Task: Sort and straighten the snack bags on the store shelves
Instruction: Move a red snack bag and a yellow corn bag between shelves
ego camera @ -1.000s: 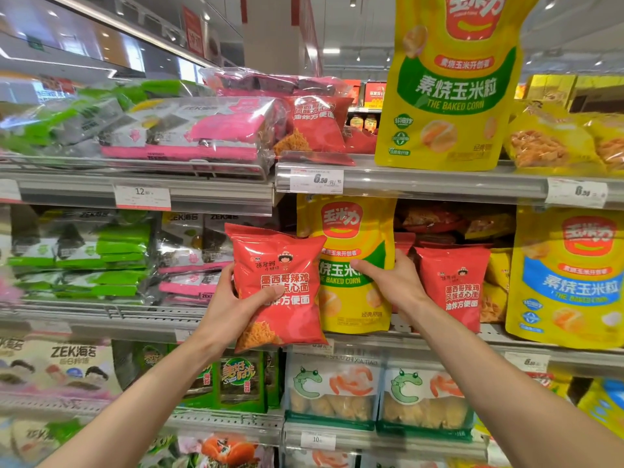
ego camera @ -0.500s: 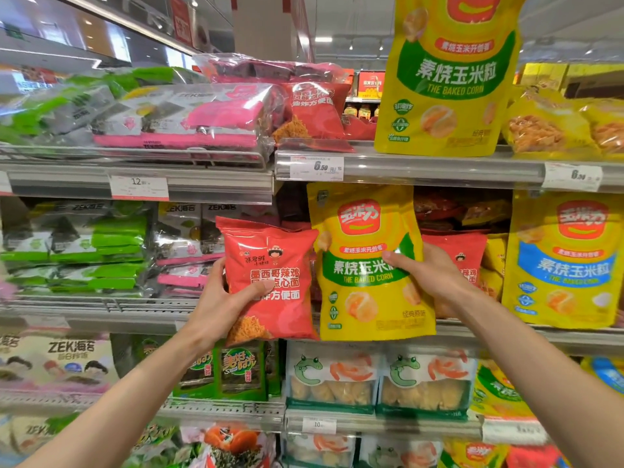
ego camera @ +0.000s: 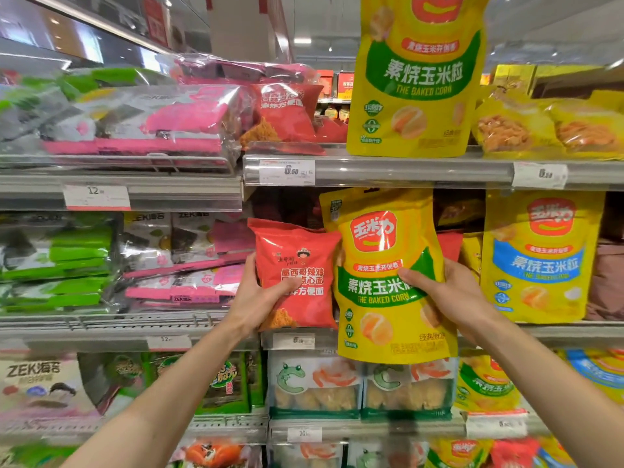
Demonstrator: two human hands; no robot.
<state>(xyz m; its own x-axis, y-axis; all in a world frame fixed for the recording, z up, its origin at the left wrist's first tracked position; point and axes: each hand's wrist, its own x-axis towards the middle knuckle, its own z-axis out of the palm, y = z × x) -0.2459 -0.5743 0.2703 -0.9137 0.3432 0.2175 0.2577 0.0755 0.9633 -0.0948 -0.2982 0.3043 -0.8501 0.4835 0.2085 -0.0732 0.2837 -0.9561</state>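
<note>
My left hand [ego camera: 258, 298] grips a red noodle-snack bag [ego camera: 297, 261] by its lower left corner, in front of the middle shelf [ego camera: 557, 334]. My right hand [ego camera: 449, 295] holds a tall yellow-and-green baked corn bag [ego camera: 378, 319] by its right edge, thumb across the front. This bag hangs out in front of the shelf, its bottom below the shelf lip. The two bags touch side by side. More red bags [ego camera: 449, 244] stand behind the yellow one, mostly hidden.
A yellow-and-blue corn bag [ego camera: 540, 261] stands right of my hand. Another green corn bag [ego camera: 415, 82] stands on the upper shelf [ego camera: 405, 170], beside a red bag [ego camera: 287, 113]. Seaweed packs [ego camera: 141, 119] fill the left shelves. Frog-print bags [ego camera: 314, 383] sit below.
My right hand has drawn the yellow-and-green corn bag off the shelf, out and downward. The left hand kept hold of the red bag, now beside it.
</note>
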